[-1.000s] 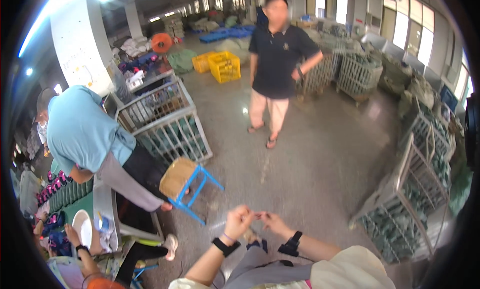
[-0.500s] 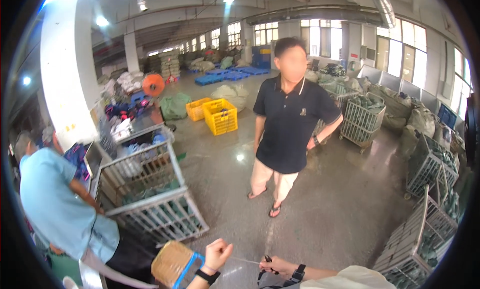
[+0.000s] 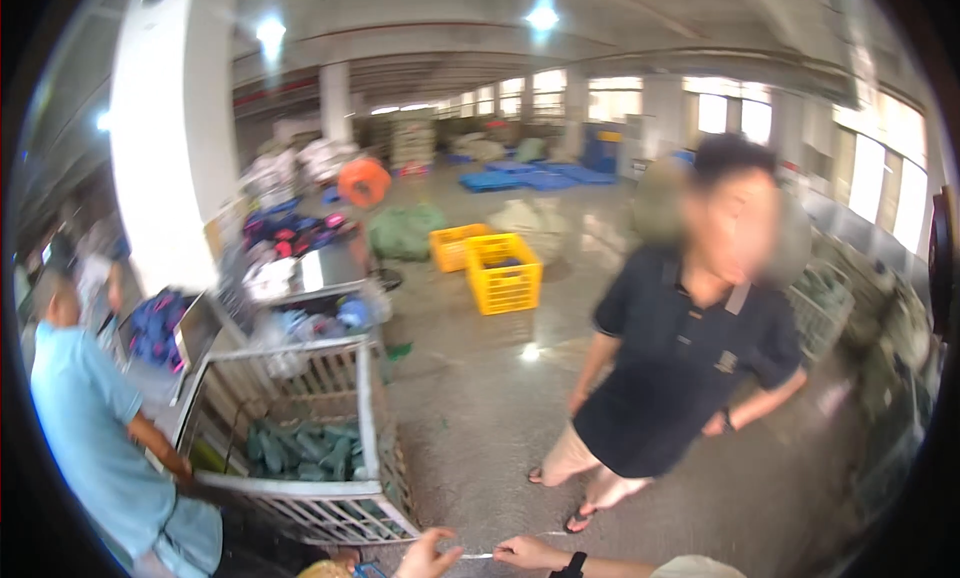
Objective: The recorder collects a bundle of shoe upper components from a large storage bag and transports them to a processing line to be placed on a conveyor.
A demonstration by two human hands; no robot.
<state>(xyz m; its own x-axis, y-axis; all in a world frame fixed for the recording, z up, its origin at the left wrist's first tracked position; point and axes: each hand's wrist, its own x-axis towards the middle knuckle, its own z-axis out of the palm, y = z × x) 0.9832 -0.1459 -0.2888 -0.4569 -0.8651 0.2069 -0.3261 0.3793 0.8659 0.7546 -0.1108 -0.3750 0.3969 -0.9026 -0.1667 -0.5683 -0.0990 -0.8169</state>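
Observation:
Both my hands are low at the bottom edge, a short gap apart. A thin white strand (image 3: 477, 556) runs between them. My left hand (image 3: 428, 555) is curled, its thumb and fingertips at the strand's left end. My right hand (image 3: 527, 552) has its fingers closed at the other end, and the strand seems to carry on beyond it. The dark-handled tool seen earlier in my right hand cannot be made out now. Beside my left hand, a tan thing with a blue frame (image 3: 366, 569) is mostly cut off by the lower edge.
A person in a dark polo shirt (image 3: 690, 363) stands close ahead on the right. Left, a person in a light blue shirt (image 3: 120, 428) stands by a metal cage cart (image 3: 372, 418) holding grey-green pieces. Yellow crates (image 3: 505, 288), an orange fan (image 3: 364, 182) and blue pallets (image 3: 545, 178) lie farther off.
My view has swung left and the scene has shifted right. My hands now sit lower in the picture and closer together. The person in the polo shirt appears nearer.

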